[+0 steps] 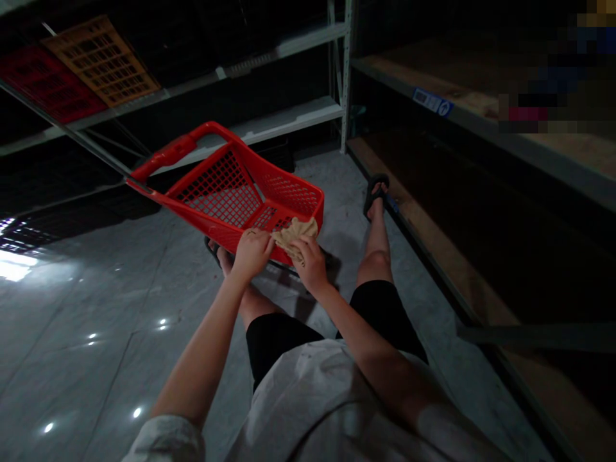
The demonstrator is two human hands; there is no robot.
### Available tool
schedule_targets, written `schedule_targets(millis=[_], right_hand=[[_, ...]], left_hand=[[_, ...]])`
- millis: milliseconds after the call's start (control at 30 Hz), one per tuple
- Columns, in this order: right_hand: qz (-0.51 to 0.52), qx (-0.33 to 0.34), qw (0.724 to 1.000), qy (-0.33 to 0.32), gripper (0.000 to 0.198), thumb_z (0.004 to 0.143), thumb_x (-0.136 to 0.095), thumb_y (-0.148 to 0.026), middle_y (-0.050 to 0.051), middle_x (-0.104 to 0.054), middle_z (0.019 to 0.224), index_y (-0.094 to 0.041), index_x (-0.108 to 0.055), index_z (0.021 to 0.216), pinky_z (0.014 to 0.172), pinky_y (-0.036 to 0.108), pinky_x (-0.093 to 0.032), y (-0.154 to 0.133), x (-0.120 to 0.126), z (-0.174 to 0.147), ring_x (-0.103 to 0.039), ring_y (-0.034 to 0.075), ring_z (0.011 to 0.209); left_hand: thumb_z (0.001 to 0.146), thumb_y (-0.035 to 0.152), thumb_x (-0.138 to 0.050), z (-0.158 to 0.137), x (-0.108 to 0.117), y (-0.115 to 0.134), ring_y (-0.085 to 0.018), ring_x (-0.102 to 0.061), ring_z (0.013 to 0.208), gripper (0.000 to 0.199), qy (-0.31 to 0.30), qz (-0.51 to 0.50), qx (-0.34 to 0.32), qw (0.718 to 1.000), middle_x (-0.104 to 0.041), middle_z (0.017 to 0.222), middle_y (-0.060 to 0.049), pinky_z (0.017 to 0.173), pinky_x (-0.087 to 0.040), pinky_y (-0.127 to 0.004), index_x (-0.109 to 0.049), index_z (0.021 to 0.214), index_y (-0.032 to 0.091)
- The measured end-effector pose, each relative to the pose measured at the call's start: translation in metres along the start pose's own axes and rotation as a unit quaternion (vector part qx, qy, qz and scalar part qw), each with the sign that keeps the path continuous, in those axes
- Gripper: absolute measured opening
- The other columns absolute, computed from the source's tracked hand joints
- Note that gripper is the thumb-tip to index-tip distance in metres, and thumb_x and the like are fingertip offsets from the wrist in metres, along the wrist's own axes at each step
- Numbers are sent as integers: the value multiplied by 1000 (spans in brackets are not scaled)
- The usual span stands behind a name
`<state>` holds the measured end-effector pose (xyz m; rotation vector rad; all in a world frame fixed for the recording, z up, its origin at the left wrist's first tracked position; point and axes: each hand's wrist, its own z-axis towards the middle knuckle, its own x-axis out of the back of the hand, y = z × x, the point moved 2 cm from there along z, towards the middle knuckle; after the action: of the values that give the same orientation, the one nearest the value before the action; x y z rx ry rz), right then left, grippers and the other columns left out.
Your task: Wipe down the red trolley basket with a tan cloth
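Observation:
A red plastic shopping cart [283, 186] with latticed sides stands on the floor between my legs, its handle pointing to the upper left. My left hand [254, 251] is closed over the cart's near rim, its fingertips meeting the edge of a crumpled tan cloth [296, 232]. Bunched under the fingers of my right hand [310, 264], the cloth lies against the rim near the cart's corner. The right fingers are curled on it. Parts of both hands' fingers are hidden by the cloth and rim.
Wooden shelves [481, 96] on a metal frame run along the right. A white metal rack [298, 122] stands behind the cart, and a yellow crate [103, 61] and a red crate [48, 83] are at upper left. Grey floor [96, 372] reflects lights.

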<state>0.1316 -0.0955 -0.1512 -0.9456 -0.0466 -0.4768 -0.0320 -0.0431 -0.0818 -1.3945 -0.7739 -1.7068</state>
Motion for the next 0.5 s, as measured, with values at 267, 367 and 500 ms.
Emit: schedule_targets(millis=[267,367,500], right_hand=[[-81,55,989,-113,47,79,-57,-3,4,-73,126,-27,-75,115,118,52,-38,77,34,86,-51,27,128],[-63,38,987,-144,43,72,-57,-4,7,-75,118,-22,-76,106,118,52,-38,109,42,149,-56,25,124],[-64,17,987,-144,32,72,-55,-9,7,-76,106,-21,-75,93,113,50,-43,124,38,179,-58,24,114]], left_hand=[[105,46,-37,-6,-12,1,-21,-62,80,49,63,-97,2,993,-71,75,-5,89,-43,-38,-69,77,22],[102,52,-46,-1,-11,0,-21,-64,86,42,61,-115,-18,991,-74,82,-4,91,-42,-39,-72,85,23],[96,53,-57,8,-14,3,-22,-66,95,34,60,-127,-20,990,-77,91,-5,95,-42,-40,-72,90,23]])
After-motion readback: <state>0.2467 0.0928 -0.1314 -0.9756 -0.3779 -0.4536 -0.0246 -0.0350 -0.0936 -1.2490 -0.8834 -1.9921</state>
